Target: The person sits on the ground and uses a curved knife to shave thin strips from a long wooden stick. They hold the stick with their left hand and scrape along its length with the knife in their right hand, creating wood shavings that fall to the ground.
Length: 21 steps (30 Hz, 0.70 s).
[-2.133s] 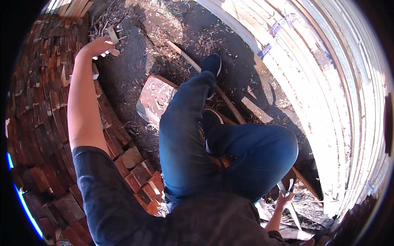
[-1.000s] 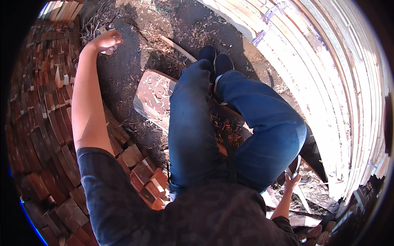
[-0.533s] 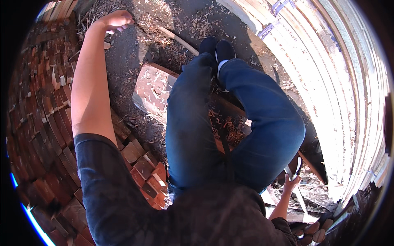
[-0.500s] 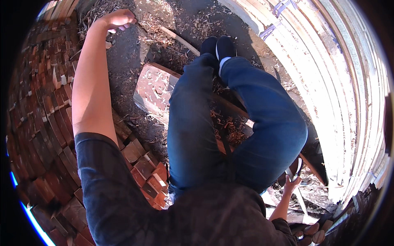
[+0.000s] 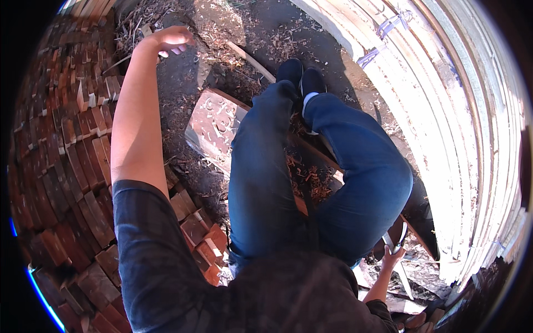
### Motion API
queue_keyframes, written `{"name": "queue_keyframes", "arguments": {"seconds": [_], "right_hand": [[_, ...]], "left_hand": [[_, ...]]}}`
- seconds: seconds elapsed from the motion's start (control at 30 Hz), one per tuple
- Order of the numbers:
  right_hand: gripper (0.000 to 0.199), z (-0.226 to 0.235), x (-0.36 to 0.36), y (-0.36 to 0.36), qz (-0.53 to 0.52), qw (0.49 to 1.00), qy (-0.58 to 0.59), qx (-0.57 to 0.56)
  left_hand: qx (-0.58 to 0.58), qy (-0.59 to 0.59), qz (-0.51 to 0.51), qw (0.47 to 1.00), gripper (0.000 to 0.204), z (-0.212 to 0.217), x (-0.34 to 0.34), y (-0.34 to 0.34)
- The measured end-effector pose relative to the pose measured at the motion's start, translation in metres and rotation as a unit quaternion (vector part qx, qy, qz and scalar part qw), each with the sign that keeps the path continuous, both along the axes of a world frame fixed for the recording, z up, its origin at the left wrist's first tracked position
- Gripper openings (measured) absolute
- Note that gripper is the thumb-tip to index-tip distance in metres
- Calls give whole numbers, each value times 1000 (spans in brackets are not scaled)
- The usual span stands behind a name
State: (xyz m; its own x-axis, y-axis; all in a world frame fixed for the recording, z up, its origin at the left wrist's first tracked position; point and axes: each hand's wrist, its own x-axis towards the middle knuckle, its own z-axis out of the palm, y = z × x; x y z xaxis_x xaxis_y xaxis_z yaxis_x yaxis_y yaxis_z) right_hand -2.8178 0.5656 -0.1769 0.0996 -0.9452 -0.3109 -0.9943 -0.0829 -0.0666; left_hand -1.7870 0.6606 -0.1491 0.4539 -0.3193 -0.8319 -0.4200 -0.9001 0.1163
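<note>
- The person sits on the ground with both legs in blue jeans stretched forward, black shoes side by side at the far end.
- The left hand is reached way out ahead, arm fully extended, hovering over dark dirt covered in wood shavings and dry twigs.
- Its fingers look loosely curled and pointing down; there might be something small and pale pinched under them, but it's too small and shadowed to tell, so whether they hold anything is anyone's guess.
- Just left of those fingers starts a big stack of reddish wooden blocks, running all the way back along the person's left side.
- Below and to the right of the left fingers, nearer the body, a flat reddish board with shavings on top lies on the dirt, partly tucked under the left leg.
- A thin stick lies on the ground to the right of the left fingers, angled toward the shoes.
- The right hand is down low behind the right thigh, its fingers wrapped around a slim metal tool with a pale blade-like part sticking out on either side of the grip.
- Right of that hand, a curved wall of pale wooden slats in bright sun.
</note>
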Motion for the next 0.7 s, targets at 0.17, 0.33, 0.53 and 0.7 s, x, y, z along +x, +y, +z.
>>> {"name": "queue_keyframes", "arguments": {"seconds": [0.17,0.33,0.53,0.7], "right_hand": [[57,-6,15,17,-9,998,68,-9],[55,-12,33,6,-29,999,-1,-21],[72,-8,21,-1,-30,1000,2,-8],[67,3,16,16,-51,997,57,-10]], "left_hand": [[27,-65,3,998,51,20,-24,11],[-9,-88,62,994,45,76,-10,63],[-35,-47,79,995,42,77,-30,89],[-64,4,51,997,42,29,-45,82]]}}
